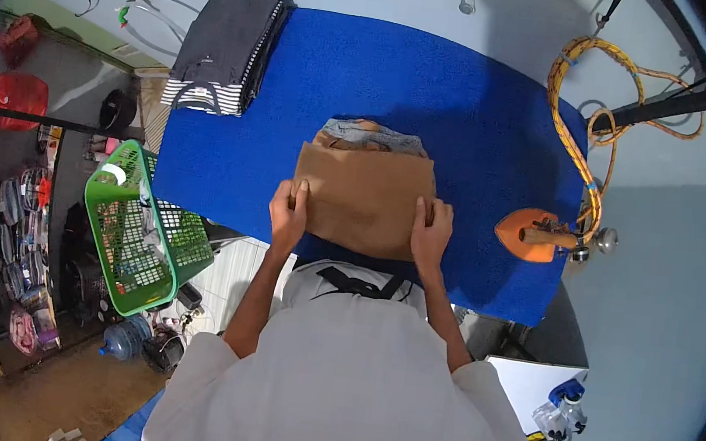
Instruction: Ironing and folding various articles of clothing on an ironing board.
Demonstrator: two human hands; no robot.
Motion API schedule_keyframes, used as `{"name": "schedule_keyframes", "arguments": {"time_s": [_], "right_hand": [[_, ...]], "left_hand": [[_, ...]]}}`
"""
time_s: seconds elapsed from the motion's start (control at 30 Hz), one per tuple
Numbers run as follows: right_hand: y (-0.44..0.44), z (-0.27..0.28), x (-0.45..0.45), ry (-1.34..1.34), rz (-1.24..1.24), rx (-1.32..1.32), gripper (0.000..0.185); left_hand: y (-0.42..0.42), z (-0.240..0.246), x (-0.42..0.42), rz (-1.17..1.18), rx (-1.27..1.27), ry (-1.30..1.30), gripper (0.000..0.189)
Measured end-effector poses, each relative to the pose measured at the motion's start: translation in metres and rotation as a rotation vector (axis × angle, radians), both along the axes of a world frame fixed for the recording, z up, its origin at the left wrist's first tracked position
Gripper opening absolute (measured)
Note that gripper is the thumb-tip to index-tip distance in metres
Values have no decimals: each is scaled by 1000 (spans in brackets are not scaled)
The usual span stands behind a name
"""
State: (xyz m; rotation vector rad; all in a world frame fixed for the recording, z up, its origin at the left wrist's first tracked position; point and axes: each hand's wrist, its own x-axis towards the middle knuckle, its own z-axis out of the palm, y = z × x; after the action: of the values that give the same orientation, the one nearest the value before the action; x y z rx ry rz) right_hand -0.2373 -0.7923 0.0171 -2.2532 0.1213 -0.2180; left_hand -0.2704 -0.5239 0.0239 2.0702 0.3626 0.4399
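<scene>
A folded brown cloth (362, 195) lies on the blue-covered table (360, 56) in front of me. My left hand (289, 209) pinches its left edge between thumb and fingers, and my right hand (431, 230) pinches the right edge in the same way. Beyond the brown cloth's far edge shows a grey and orange patterned fabric (373, 136); whether it is part of the same piece I cannot tell. A steam iron (533, 236) with an orange soleplate and a wooden handle rests near the table's right edge.
Folded dark garments (226, 40) with striped parts are stacked at the back left. A yellow patterned hose (564, 114) hangs by the iron. Left of the table stands a green plastic basket (172, 264) with cloth inside. Spray bottles (560, 414) are at the lower right.
</scene>
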Motion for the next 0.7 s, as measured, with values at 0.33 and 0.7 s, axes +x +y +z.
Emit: {"name": "schedule_keyframes", "arguments": {"time_s": [0.33,0.7], "right_hand": [[5,-38,43,0,15,-96,24],[17,-28,64,65,-91,-183,39]], "left_hand": [[33,-85,41,10,-64,280,32],[31,-79,46,58,115,205,34]]}}
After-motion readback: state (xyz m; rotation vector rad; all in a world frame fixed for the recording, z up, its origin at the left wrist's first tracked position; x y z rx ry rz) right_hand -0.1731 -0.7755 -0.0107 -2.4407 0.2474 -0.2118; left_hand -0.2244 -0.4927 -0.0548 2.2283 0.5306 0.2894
